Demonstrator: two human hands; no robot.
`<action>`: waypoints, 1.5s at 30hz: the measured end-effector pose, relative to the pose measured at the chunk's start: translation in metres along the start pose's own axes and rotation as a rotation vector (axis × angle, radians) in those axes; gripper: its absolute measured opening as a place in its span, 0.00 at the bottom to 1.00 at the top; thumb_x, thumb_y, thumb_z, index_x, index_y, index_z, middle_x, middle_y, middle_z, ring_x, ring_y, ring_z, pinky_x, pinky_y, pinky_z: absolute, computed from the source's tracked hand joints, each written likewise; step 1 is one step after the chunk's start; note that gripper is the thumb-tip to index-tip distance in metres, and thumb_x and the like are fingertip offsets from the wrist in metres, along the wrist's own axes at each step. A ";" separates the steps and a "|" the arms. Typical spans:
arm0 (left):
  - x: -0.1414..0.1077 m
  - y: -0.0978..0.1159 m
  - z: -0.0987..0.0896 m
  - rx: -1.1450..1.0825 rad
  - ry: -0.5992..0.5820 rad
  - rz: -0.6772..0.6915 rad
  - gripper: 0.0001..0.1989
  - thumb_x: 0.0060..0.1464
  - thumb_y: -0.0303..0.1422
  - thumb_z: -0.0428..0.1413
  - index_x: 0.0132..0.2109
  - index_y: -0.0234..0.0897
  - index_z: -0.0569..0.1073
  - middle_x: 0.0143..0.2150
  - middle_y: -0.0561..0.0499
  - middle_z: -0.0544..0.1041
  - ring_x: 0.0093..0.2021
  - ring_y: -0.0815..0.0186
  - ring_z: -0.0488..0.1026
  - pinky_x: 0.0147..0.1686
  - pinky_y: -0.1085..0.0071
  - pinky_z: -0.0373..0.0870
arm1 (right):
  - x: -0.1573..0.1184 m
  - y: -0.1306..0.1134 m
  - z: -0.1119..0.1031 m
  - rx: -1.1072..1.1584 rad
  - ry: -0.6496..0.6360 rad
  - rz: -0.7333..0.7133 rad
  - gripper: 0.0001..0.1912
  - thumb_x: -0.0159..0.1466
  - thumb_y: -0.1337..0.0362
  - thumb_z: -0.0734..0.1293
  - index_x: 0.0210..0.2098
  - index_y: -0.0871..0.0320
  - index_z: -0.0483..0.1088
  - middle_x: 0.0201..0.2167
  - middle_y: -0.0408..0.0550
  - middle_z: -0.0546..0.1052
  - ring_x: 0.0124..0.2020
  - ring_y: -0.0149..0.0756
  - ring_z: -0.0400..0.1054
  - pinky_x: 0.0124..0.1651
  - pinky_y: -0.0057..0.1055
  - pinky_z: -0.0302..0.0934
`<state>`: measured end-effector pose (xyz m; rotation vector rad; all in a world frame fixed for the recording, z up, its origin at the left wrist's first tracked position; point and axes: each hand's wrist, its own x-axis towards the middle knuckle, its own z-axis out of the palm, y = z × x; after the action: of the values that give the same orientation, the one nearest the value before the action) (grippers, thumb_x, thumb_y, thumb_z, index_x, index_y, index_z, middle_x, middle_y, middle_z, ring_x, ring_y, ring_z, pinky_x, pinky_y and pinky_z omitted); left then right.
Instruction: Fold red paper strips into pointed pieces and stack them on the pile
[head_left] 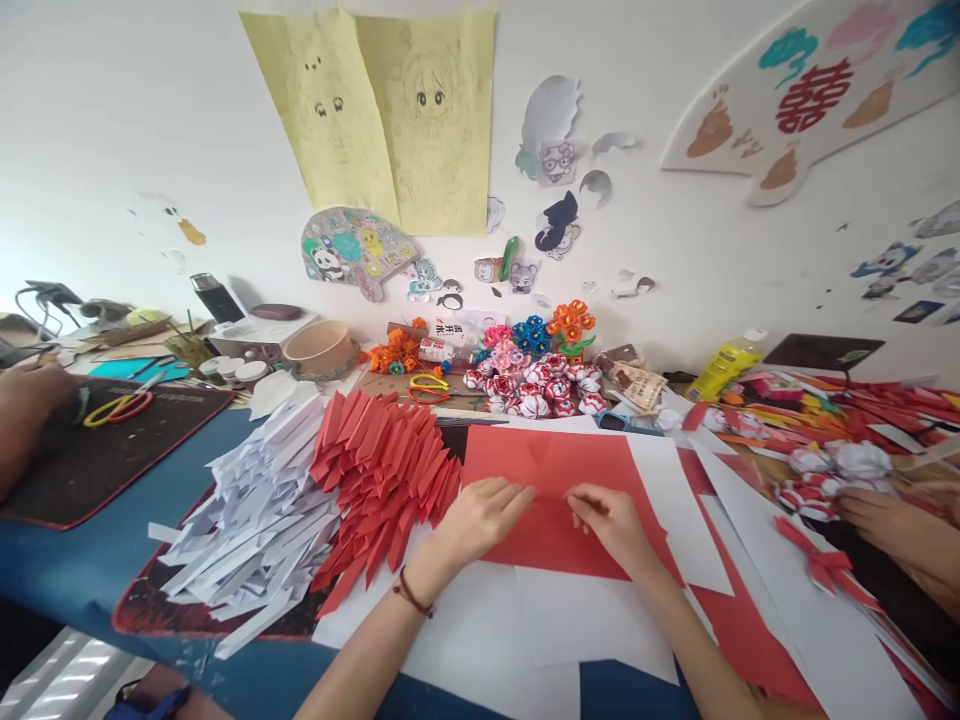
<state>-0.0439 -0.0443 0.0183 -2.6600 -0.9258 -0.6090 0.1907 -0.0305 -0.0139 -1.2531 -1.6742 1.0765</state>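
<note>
My left hand (486, 518) is closed, fingertips together, over a large red paper sheet (555, 460). My right hand (609, 518) pinches with thumb and forefinger a short way to its right. A thin dark edge runs between the fingertips, seemingly a narrow red paper strip held at both ends; against the red sheet it is hard to make out. White sheets (480, 620) lie under the red one. Left of my hands are a heap of folded red paper strips (382, 470) and a heap of folded white paper strips (262, 510).
Red-and-white paper flowers (536, 388), a yellow bottle (724, 367) and a round tub (321, 346) line the wall. Scissors (120, 408) lie on a dark mat (150, 440). Another person's hand (34, 410) is at far left; another hand (892, 525) is at right near paper flowers.
</note>
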 end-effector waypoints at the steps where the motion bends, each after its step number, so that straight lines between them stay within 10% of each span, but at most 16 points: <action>1: -0.002 0.002 -0.004 0.059 0.020 0.046 0.14 0.63 0.22 0.43 0.53 0.28 0.66 0.33 0.46 0.75 0.30 0.65 0.71 0.28 0.68 0.66 | 0.000 -0.001 -0.002 0.044 -0.012 0.027 0.18 0.63 0.49 0.64 0.31 0.57 0.73 0.19 0.44 0.70 0.21 0.35 0.63 0.26 0.32 0.59; 6: -0.017 0.017 -0.022 0.200 0.103 0.087 0.15 0.60 0.21 0.45 0.53 0.26 0.67 0.35 0.41 0.77 0.29 0.66 0.71 0.24 0.68 0.65 | -0.003 -0.008 -0.002 0.206 -0.081 0.102 0.21 0.63 0.46 0.63 0.38 0.59 0.74 0.18 0.43 0.68 0.19 0.33 0.61 0.24 0.30 0.57; 12: -0.060 0.012 -0.044 0.115 0.405 -0.766 0.04 0.61 0.29 0.53 0.39 0.38 0.73 0.32 0.51 0.79 0.30 0.69 0.74 0.32 0.72 0.67 | -0.007 -0.014 -0.001 0.291 -0.093 0.104 0.21 0.65 0.48 0.61 0.43 0.59 0.73 0.20 0.44 0.68 0.21 0.34 0.63 0.26 0.31 0.59; 15: -0.078 0.001 -0.043 0.357 0.353 -0.956 0.05 0.62 0.30 0.52 0.42 0.37 0.73 0.32 0.49 0.80 0.31 0.67 0.75 0.29 0.73 0.63 | -0.007 -0.016 -0.002 0.272 -0.132 0.119 0.20 0.65 0.48 0.61 0.42 0.58 0.73 0.21 0.44 0.69 0.22 0.33 0.63 0.28 0.31 0.59; 45: -0.079 0.000 -0.029 0.557 0.193 -0.963 0.10 0.61 0.34 0.51 0.32 0.37 0.70 0.26 0.49 0.74 0.28 0.65 0.70 0.26 0.71 0.52 | -0.006 -0.012 -0.006 0.132 -0.166 0.107 0.19 0.66 0.50 0.60 0.40 0.59 0.74 0.24 0.45 0.70 0.26 0.35 0.66 0.31 0.31 0.60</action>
<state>-0.1087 -0.0970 0.0071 -1.5373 -1.9535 -0.6304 0.1935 -0.0375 -0.0011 -1.2073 -1.6425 1.3655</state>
